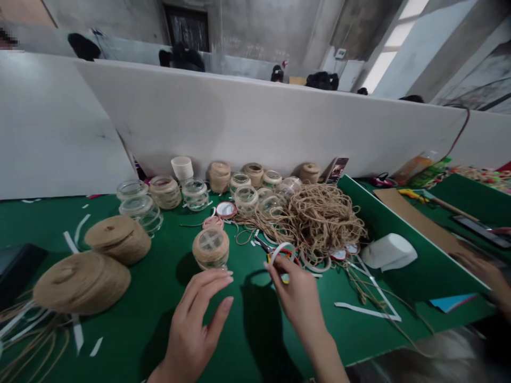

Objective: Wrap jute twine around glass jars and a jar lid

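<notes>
My left hand (199, 319) is open, fingers spread, just in front of a jar (211, 248) wrapped in brown twine that stands upright on the green table (231, 340). Between the thumb and fingers of my right hand (293, 290) is a white tape roll (284, 249), held up over the table. Scissors (263, 244) with red and yellow handles lie behind and partly under that hand. A large heap of brown twine (327, 215) sits beyond it to the right.
Clear glass jars (195, 194) and twine-wrapped jars (219, 176) line the back. Two large twine-covered pots (82, 282) stand at left. At right are a white roll (389, 252), a phone (337, 170), a green divider (399, 234) and another person's hand (477, 271).
</notes>
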Available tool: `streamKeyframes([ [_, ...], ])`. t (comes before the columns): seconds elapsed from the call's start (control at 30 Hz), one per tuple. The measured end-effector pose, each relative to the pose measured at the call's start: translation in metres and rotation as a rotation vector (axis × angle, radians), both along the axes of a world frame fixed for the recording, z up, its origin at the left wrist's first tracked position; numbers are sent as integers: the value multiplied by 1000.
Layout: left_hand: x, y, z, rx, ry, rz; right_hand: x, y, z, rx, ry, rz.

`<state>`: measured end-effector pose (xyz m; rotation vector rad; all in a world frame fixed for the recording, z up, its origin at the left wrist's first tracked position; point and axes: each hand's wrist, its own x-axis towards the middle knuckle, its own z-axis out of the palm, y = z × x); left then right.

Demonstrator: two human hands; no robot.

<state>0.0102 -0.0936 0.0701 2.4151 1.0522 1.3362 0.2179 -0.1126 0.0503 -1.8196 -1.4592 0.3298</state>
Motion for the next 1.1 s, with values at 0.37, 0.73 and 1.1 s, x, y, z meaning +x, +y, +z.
streamKeyframes([
  [0.37,-1,-5,-4,-187,0,17,-23,-12,0,165,77,187],
  [0.73,-1,-10,-11,-248,31,-57,-43,-22,23,380,23,413],
  [1.1,-6,-14,-12,-696,-353,-211,-55,-18,14,273,292,269],
])
